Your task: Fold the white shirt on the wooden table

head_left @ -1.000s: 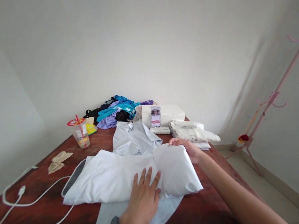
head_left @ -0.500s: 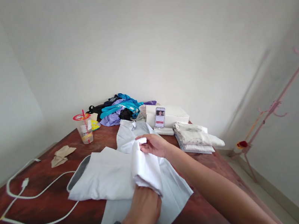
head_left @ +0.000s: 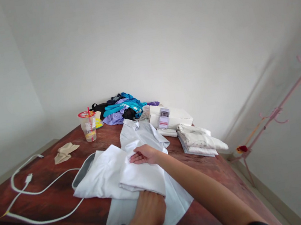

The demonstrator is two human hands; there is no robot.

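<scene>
A white shirt (head_left: 103,177), its neck opening with a grey inside turned to the left, lies folded across a pale grey collared shirt (head_left: 175,196). My left hand (head_left: 151,209), with a dark band at the wrist, is closed on the near edge of the white shirt's folded right part. Its fingertips are hidden by the cloth. On top of that fold lies my right hand (head_left: 144,155), fingers stretched out and touching the fabric. The collar of the pale grey shirt points toward the wall.
A plastic cup (head_left: 88,128) with a red straw, a brown napkin (head_left: 66,152) and a white cable (head_left: 44,220) are on the table's left. Behind are a clothes pile (head_left: 123,107) and a white box (head_left: 178,117) with a phone (head_left: 164,118). Folded clothes (head_left: 197,139) lie right.
The raised right part of the white shirt has come down flat to the left. My right hand has gone from pinching its edge to lying on top; my left hand stays at the near edge.
</scene>
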